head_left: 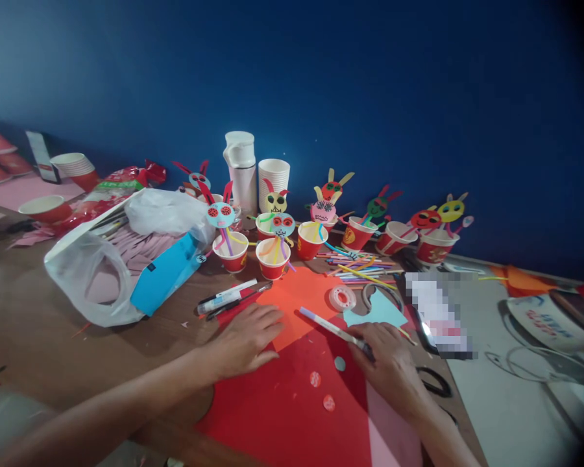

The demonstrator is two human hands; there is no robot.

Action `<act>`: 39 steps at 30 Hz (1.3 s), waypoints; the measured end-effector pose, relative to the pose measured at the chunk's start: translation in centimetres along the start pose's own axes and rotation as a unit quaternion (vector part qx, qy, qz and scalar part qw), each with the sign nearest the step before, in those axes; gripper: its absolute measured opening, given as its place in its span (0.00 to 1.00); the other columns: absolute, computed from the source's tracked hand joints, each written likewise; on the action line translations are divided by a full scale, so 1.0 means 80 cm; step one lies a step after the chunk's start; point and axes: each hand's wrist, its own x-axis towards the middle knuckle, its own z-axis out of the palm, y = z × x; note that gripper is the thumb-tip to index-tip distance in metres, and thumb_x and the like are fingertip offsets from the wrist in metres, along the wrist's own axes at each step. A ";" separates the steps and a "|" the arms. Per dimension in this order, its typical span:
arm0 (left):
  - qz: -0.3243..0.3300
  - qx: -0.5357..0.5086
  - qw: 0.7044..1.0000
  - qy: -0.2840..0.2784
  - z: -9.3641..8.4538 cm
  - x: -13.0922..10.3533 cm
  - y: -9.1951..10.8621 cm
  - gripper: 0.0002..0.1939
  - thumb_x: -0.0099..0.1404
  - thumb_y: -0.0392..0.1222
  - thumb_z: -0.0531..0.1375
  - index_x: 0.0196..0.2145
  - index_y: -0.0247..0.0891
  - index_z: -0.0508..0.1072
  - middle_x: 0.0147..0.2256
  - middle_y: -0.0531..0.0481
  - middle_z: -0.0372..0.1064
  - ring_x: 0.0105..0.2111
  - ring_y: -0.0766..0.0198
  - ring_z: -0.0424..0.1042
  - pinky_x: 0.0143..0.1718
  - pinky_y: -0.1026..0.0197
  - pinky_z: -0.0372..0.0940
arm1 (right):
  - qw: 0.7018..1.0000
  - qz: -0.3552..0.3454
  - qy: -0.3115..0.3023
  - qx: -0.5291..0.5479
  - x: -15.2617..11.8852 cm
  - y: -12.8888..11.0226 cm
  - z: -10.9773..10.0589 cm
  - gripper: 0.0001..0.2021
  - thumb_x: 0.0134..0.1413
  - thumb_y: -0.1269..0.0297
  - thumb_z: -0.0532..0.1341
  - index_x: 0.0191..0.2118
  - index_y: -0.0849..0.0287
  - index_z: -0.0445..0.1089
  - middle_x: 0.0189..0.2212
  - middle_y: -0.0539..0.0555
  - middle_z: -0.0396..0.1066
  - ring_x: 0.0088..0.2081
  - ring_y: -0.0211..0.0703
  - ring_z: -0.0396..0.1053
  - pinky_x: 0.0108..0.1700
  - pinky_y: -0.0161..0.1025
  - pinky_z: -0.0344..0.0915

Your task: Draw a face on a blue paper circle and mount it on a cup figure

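Note:
My left hand (250,338) lies open, fingers stretched, at the left edge of an orange paper sheet (311,292). My right hand (389,357) grips a pen (328,326) with a pale purple end pointing up and left over the sheets. Beneath both hands spreads red paper (292,415). Two small red patterned paper discs (315,379) and a grey disc (339,363) rest on it. A roll of clear tape (342,298) and a light blue paper scrap (377,310) are just beyond my right hand. Several pens (228,298) sit beyond my left hand.
Red paper cups (231,253) with paper-faced straw figures line the back, near a white thermos (241,162) and stacked cups (274,178). Loose straws (360,266) lie before them. A filled plastic bag (97,305) stands left; a phone (438,314) and scissors (435,383) lie right.

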 end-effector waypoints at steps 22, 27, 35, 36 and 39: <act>-0.106 0.036 0.986 -0.121 0.006 0.031 0.038 0.17 0.60 0.37 0.52 0.47 0.31 0.66 0.49 0.37 0.63 0.51 0.48 0.59 0.48 0.50 0.61 | 0.983 0.116 0.132 -0.052 -0.010 0.050 -0.013 0.12 0.58 0.60 0.53 0.43 0.59 0.67 0.39 0.57 0.73 0.40 0.49 0.69 0.42 0.44 0.62; -0.115 0.054 0.984 -0.127 0.010 0.035 0.045 0.15 0.58 0.34 0.52 0.43 0.31 0.67 0.47 0.37 0.63 0.48 0.50 0.60 0.43 0.52 0.64 | 0.982 0.140 0.107 -0.064 -0.015 0.079 -0.012 0.10 0.57 0.61 0.54 0.42 0.58 0.68 0.35 0.55 0.73 0.36 0.47 0.71 0.37 0.40 0.64; -0.099 0.065 0.986 -0.119 0.009 0.024 0.054 0.13 0.60 0.37 0.52 0.43 0.33 0.67 0.43 0.39 0.65 0.45 0.52 0.62 0.43 0.53 0.64 | 0.985 0.090 0.118 -0.092 -0.007 0.067 0.004 0.13 0.56 0.60 0.55 0.44 0.59 0.69 0.42 0.58 0.72 0.45 0.50 0.68 0.45 0.46 0.62; -0.097 0.059 0.987 -0.116 0.007 0.021 0.056 0.14 0.61 0.38 0.53 0.44 0.34 0.67 0.43 0.40 0.65 0.45 0.52 0.62 0.44 0.53 0.63 | 0.985 0.082 0.117 -0.099 -0.004 0.062 0.006 0.13 0.56 0.60 0.56 0.44 0.59 0.69 0.43 0.57 0.72 0.45 0.50 0.68 0.45 0.46 0.61; -0.095 0.047 0.988 -0.108 0.002 0.009 0.061 0.14 0.62 0.40 0.53 0.46 0.36 0.66 0.44 0.41 0.65 0.48 0.54 0.60 0.47 0.55 0.61 | 0.985 0.067 0.109 -0.113 0.005 0.046 0.010 0.13 0.56 0.61 0.57 0.45 0.57 0.69 0.43 0.56 0.72 0.45 0.50 0.67 0.45 0.47 0.61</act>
